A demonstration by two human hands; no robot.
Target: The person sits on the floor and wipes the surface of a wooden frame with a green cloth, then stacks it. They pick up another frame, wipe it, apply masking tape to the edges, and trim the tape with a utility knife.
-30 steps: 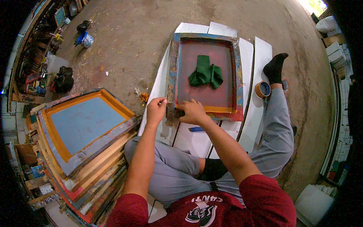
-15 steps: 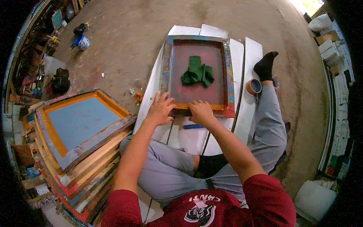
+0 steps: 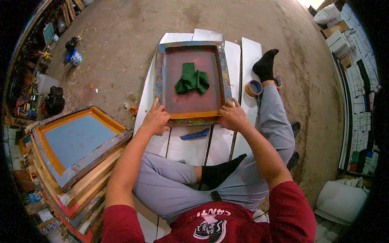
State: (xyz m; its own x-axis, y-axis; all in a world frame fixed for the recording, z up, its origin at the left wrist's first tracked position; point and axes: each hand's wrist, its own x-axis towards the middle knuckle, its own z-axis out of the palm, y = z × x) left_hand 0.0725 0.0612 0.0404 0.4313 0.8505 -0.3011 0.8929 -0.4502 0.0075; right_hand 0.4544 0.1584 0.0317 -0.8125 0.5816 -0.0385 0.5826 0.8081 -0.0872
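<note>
A screen printing frame (image 3: 192, 121) with paint-stained wooden bars lies in front of me on white boards. My left hand (image 3: 157, 118) grips its near left corner, fingers bent over the side bar. At the near right corner my right hand (image 3: 235, 115) is closed around the wood. Neither hand touches the crumpled green cloth (image 3: 189, 79), which rests on the reddish, see-through mesh (image 3: 178, 103). Between the frame and my crossed leg lies a flat blue strip (image 3: 195, 135); its kind is not clear.
Left of me is a stack of frames (image 3: 91, 170), topped by one with pale blue mesh (image 3: 81, 135). A round brown tub (image 3: 253, 88) of dark contents stands beside my right foot. Farther left on the floor sits a blue-and-white bucket (image 3: 74, 57). White stacks (image 3: 360, 81) line the right wall.
My right hand has moved from the middle of the near bar to the right corner. My left hand stays by the left corner. The whole view has shifted, and more of the blue strip shows.
</note>
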